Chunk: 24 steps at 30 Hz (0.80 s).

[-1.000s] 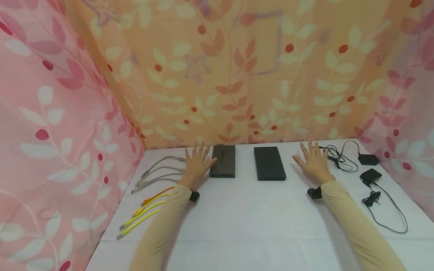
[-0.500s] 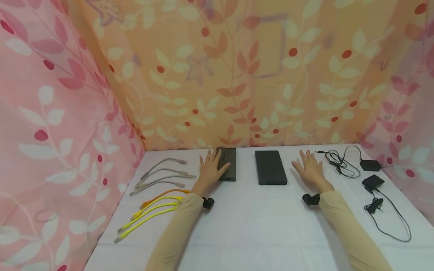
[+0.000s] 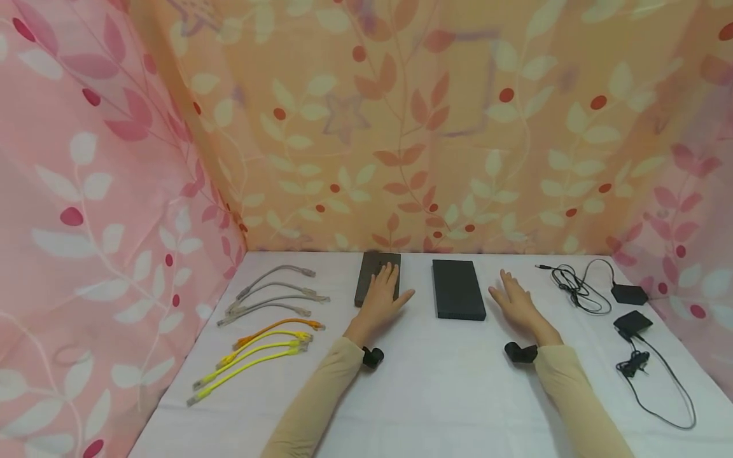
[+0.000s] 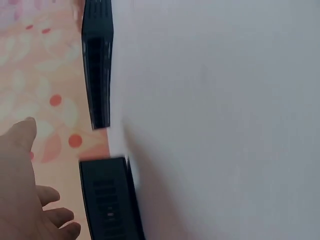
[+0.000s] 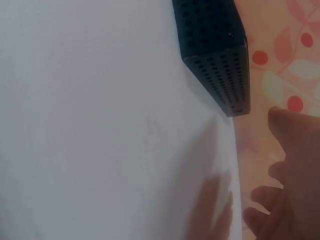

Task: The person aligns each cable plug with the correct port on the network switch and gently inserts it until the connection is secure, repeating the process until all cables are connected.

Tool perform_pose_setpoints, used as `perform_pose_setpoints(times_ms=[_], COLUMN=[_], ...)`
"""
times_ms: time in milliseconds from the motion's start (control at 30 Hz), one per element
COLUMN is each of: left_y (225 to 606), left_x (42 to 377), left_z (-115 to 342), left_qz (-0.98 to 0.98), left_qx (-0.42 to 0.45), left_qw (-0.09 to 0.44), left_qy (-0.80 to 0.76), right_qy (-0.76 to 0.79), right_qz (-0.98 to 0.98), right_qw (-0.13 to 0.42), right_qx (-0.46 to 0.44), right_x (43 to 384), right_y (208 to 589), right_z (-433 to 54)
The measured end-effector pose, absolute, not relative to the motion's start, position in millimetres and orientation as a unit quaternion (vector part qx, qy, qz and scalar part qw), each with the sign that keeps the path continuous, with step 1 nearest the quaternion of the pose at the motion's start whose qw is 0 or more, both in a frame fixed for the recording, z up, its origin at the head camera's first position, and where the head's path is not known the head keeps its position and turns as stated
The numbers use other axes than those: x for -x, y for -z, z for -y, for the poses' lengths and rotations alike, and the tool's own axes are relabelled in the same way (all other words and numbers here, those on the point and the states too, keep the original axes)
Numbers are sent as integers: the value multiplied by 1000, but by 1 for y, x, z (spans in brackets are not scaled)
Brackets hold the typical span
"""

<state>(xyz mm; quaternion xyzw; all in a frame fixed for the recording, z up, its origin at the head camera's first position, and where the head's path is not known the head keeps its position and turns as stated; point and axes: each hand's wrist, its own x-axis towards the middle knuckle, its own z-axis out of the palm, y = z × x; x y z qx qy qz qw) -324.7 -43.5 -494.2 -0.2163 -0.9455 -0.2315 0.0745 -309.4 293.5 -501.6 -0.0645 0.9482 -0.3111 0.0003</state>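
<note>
Two flat dark boxes with vent slots, which look like network switches, lie side by side on the white table. My left hand (image 3: 379,299) is over the front right part of the left box (image 3: 371,270), with fingers straight and thumb spread. In the left wrist view a gap shows between that hand (image 4: 25,195) and the vented box (image 4: 111,200). My right hand (image 3: 522,312), also straight-fingered, hovers to the right of the right box (image 3: 458,289). The right wrist view shows this hand (image 5: 300,165) apart from the perforated box (image 5: 215,35). Neither hand holds anything.
On the left lie several short network cables: grey ones (image 3: 275,296) behind, an orange cable (image 3: 277,329) and yellow ones (image 3: 252,366) in front. Two black power adapters (image 3: 630,294) with cords lie at the right. Patterned cloth (image 3: 412,127) walls the back and sides.
My left hand has moved rightward from beside the grey cables to over the left box. My right hand has shifted slightly left and nearer. The head view has also shifted a little.
</note>
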Motion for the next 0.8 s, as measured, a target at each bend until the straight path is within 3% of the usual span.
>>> perform_pose_setpoints(times_ms=[800], left_y=[494], left_x=[294], left_z=[-10], left_qz=[912], left_qx=[249], left_qw=[-51], left_qy=[321], right_qy=[332], right_qz=[-938], right_qw=[-2], right_qx=[103], right_x=[296], right_y=[504], right_z=[-257])
